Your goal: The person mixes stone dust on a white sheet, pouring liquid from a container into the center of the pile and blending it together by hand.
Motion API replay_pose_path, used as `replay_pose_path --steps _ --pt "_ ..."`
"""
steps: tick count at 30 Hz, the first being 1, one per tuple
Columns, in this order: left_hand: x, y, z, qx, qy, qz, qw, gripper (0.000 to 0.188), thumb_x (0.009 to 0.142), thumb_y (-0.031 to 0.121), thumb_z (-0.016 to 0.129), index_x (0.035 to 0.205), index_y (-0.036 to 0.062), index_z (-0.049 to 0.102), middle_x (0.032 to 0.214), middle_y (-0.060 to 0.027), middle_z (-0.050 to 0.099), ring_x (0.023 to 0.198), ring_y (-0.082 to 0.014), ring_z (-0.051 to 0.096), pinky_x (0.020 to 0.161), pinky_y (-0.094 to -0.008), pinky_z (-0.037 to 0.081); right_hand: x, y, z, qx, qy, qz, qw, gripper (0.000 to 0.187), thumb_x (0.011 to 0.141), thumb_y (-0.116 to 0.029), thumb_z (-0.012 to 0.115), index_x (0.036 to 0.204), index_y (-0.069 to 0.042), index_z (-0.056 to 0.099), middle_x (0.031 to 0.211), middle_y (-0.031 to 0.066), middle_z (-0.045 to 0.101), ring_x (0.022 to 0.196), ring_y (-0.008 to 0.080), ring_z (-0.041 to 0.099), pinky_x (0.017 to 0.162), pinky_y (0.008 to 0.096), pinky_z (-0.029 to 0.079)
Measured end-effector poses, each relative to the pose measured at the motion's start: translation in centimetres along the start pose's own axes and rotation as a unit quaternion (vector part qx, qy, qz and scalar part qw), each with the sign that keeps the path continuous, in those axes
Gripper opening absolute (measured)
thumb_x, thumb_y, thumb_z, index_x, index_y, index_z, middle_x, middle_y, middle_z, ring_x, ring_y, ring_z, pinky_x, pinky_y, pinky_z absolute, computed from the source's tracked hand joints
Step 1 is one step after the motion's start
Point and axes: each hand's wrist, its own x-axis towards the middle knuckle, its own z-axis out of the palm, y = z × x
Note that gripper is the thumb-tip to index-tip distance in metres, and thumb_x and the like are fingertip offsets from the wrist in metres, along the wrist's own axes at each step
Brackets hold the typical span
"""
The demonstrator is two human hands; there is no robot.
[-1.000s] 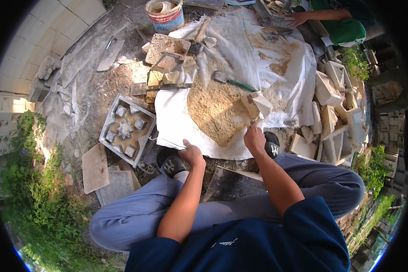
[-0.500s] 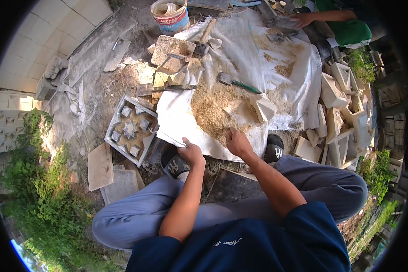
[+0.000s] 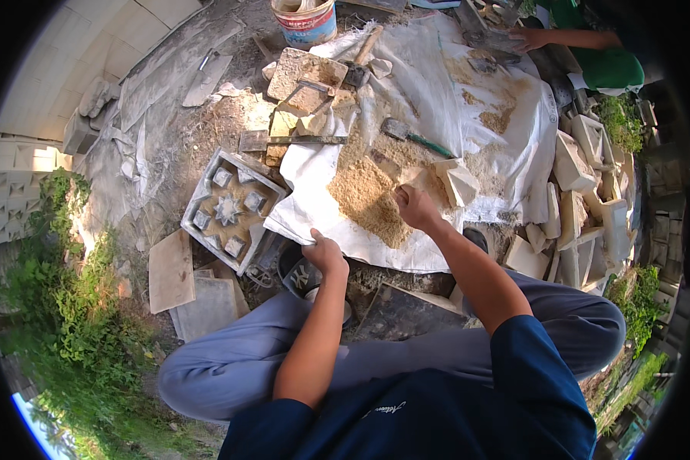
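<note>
Tan granules [image 3: 363, 196] lie heaped, crumbly, on creased white sheeting [image 3: 305, 188]

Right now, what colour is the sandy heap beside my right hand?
Yellowish tan; the sandy heap shows best in the head view.

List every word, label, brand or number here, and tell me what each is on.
I won't copy out wording or brands, but here is where lettering stands.
Bucket: bold print on its red and blue label.
Dark blue shirt: small white script on the front.
Left shoe: white letter-like emblem on the strap.
White sheeting: tiny dark mark near its right edge, too small to read.
</note>
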Motion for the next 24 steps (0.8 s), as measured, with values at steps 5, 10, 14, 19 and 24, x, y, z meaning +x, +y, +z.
replay_pose_path --steps 5,10,14,19,24 --pt "0.9 -1.7 0.0 -0.007 -0.043 0.021 0.999 0.041 0.105 0.018 0.050 0.121 -0.0203 0.053 0.120 -0.0281 0.064 0.106 -0.0330 0.065 0.090 -0.0412 0.050 -4.1 -1.4 1.1 0.002 -0.111 -0.022 0.994 0.023 0.094 -0.024 0.058 0.104 -0.004 0.063 0.088 0.0269 0.067 0.083 0.0472 0.064 0.074 0.0522 0.050" --pt "0.9 -1.9 0.1 -0.024 -0.018 0.025 0.999 0.039 0.104 0.017 0.051 0.121 -0.0176 0.057 0.117 -0.0253 0.067 0.102 -0.0329 0.066 0.087 -0.0417 0.051 -5.7 -4.2 -1.5 -0.071 -0.067 -0.057 0.994 0.029 0.096 -0.031 0.056 0.116 -0.010 0.060 0.090 0.0254 0.069 0.088 0.0444 0.067 0.076 0.0554 0.051" --pt "0.7 -1.8 0.0 -0.012 0.009 0.004 1.000 0.037 0.104 0.015 0.050 0.118 -0.0174 0.059 0.115 -0.0261 0.068 0.102 -0.0352 0.067 0.088 -0.0428 0.051 -4.9 -3.1 -2.5 -0.190 -0.141 -0.023 0.971 0.031 0.097 -0.035 0.054 0.118 -0.013 0.061 0.096 0.0226 0.071 0.091 0.0442 0.068 0.077 0.0556 0.053" --pt "0.9 -1.5 -0.7 0.103 0.075 -0.013 0.992 0.037 0.103 0.016 0.051 0.117 -0.0171 0.059 0.116 -0.0290 0.067 0.103 -0.0407 0.067 0.088 -0.0452 0.050 -2.3 -0.8 -6.0 -0.170 0.007 -0.054 0.984 0.026 0.097 -0.030 0.056 0.114 -0.012 0.063 0.090 0.0231 0.071 0.081 0.0453 0.068 0.071 0.0549 0.053" --pt "0.5 -1.4 0.2 0.029 0.053 -0.039 0.997 0.038 0.103 0.018 0.051 0.118 -0.0168 0.059 0.116 -0.0291 0.067 0.104 -0.0403 0.067 0.088 -0.0441 0.051 -4.3 3.5 -1.0 -0.012 0.103 0.071 0.992 0.026 0.095 -0.021 0.055 0.104 0.002 0.064 0.093 0.0310 0.067 0.092 0.0495 0.065 0.077 0.0535 0.051"
